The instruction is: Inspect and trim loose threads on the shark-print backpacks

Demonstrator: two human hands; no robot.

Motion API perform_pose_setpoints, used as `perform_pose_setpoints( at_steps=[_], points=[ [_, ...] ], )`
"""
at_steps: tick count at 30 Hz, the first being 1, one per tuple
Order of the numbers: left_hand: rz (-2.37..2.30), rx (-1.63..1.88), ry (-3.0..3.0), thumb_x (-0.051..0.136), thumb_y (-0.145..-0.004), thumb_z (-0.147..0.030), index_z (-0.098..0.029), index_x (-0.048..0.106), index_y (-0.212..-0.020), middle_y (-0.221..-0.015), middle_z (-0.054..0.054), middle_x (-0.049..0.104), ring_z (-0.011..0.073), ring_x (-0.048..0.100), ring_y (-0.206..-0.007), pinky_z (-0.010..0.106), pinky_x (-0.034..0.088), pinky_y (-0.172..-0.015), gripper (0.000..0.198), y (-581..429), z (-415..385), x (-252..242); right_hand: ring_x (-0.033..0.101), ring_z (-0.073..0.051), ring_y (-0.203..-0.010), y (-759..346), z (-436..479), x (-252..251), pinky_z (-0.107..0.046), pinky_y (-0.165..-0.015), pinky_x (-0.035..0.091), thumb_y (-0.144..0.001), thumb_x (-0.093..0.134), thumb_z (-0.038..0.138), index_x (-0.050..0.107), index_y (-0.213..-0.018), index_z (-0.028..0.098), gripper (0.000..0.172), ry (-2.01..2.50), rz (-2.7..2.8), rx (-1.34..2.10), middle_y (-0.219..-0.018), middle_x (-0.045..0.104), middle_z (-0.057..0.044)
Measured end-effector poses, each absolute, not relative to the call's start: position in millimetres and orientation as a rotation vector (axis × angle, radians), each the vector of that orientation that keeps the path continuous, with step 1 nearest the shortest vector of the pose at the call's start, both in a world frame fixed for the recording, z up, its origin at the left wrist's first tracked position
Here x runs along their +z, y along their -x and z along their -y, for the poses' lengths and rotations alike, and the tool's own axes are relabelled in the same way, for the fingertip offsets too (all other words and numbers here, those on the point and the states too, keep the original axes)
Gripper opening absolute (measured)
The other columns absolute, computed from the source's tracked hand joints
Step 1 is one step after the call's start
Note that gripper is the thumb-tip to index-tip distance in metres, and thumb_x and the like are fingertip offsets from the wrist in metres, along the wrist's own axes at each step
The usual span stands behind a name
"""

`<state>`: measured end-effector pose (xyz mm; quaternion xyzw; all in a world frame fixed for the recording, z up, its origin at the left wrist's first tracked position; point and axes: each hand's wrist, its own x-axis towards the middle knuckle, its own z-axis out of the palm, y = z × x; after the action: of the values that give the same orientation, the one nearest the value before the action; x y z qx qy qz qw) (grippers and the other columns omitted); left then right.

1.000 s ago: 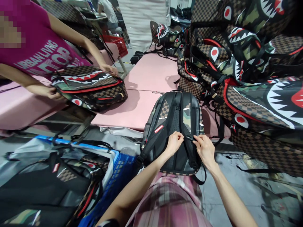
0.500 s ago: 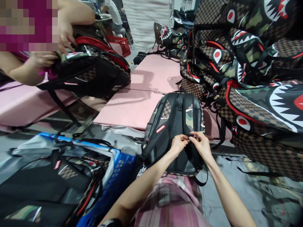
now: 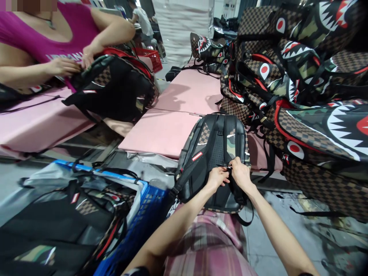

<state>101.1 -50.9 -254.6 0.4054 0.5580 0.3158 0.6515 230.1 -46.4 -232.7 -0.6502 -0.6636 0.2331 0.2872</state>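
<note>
A black backpack (image 3: pixel 220 147) with checkered and camouflage patches lies in front of me, its shoulder straps facing up and its lower end over my lap. Over its lower middle, my left hand (image 3: pixel 218 178) and my right hand (image 3: pixel 240 172) meet, fingertips almost touching. Between them is a small dark strap piece (image 3: pixel 229 166) with a shiny spot, too small to make out fully. The left fingers pinch it from one side. On the other side, the right thumb and fingers close on it. The palm sides of both hands are hidden.
Shark-face backpacks (image 3: pixel 316 126) are piled at the right. A blue crate (image 3: pixel 149 203) holding a black backpack stands at the lower left. Across the pink table (image 3: pixel 175 126), a person in a magenta top (image 3: pixel 74 30) handles another backpack (image 3: pixel 115 88). White sheets (image 3: pixel 185 34) are stacked behind.
My right hand has turned over the small strap piece, and my left fingers have curled lower. Across the table, the person's backpack has tipped and their hands have shifted. My view has moved slightly.
</note>
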Motion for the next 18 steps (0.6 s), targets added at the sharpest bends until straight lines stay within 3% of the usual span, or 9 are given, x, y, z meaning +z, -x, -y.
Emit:
perform_pose_setpoints(
  at_steps=[2, 6, 9, 12, 15, 18],
  points=[
    [-1.280, 0.771, -0.946, 0.059, -0.073, -0.020, -0.013, 0.057, -0.102, -0.079, 0.004, 0.065, 0.0093, 0.062, -0.054, 0.012, 0.038, -0.036, 0.031, -99.9, 56.0, -253.9, 0.049, -0.012, -0.062, -233.3, 48.4, -230.4, -0.023, -0.055, 0.031, -0.078, 0.050, 0.024, 0.059, -0.074, 0.018, 0.011, 1.674, 1.717, 0.710, -0.081, 0.055, -0.003],
    [-1.285, 0.856, -0.941, 0.058, -0.074, -0.021, -0.015, 0.051, -0.114, -0.099, 0.007, 0.063, 0.0097, 0.063, -0.061, 0.014, 0.040, -0.038, 0.041, -106.2, 61.1, -251.1, 0.043, -0.011, -0.050, -247.2, 53.2, -229.1, -0.022, -0.049, 0.033, -0.082, 0.045, 0.043, 0.054, -0.072, 0.018, 0.029, 1.616, 1.559, 0.819, -0.059, 0.049, 0.003],
    [-1.245, 0.858, -0.904, 0.059, -0.071, -0.019, -0.010, 0.057, -0.097, -0.079, 0.005, 0.063, 0.0083, 0.058, -0.053, 0.014, 0.036, -0.037, 0.027, -112.7, 55.7, -245.2, 0.044, -0.011, -0.049, -254.0, 56.6, -230.0, -0.023, -0.049, 0.035, -0.081, 0.046, 0.047, 0.057, -0.075, 0.016, 0.033, 1.591, 1.438, 0.835, -0.059, 0.052, 0.002],
    [-1.169, 0.872, -0.909, 0.061, -0.067, -0.020, -0.011, 0.057, -0.071, -0.057, -0.001, 0.056, 0.0069, 0.052, -0.048, 0.014, 0.031, -0.039, 0.010, -112.4, 50.0, -234.2, 0.054, -0.015, -0.064, -251.9, 58.6, -223.6, -0.026, -0.061, 0.042, -0.075, 0.056, 0.044, 0.062, -0.078, 0.015, 0.029, 1.543, 1.381, 0.829, -0.072, 0.061, -0.003],
    [-1.132, 0.932, -0.954, 0.064, -0.064, -0.021, -0.013, 0.057, -0.064, -0.053, -0.003, 0.054, 0.0071, 0.050, -0.050, 0.016, 0.032, -0.044, 0.010, -106.1, 47.3, -221.7, 0.058, -0.017, -0.080, -245.6, 57.1, -208.0, -0.028, -0.072, 0.043, -0.075, 0.059, 0.036, 0.067, -0.087, 0.018, 0.023, 1.441, 1.452, 0.756, -0.085, 0.063, -0.004],
    [-1.122, 0.975, -1.016, 0.066, -0.059, -0.020, -0.014, 0.061, -0.064, -0.055, -0.003, 0.057, 0.0083, 0.051, -0.052, 0.018, 0.035, -0.049, 0.010, -99.1, 44.2, -214.0, 0.058, -0.016, -0.080, -241.1, 51.1, -192.8, -0.026, -0.071, 0.043, -0.078, 0.056, 0.030, 0.067, -0.082, 0.020, 0.015, 1.378, 1.666, 0.623, -0.084, 0.061, -0.003]
  ],
)
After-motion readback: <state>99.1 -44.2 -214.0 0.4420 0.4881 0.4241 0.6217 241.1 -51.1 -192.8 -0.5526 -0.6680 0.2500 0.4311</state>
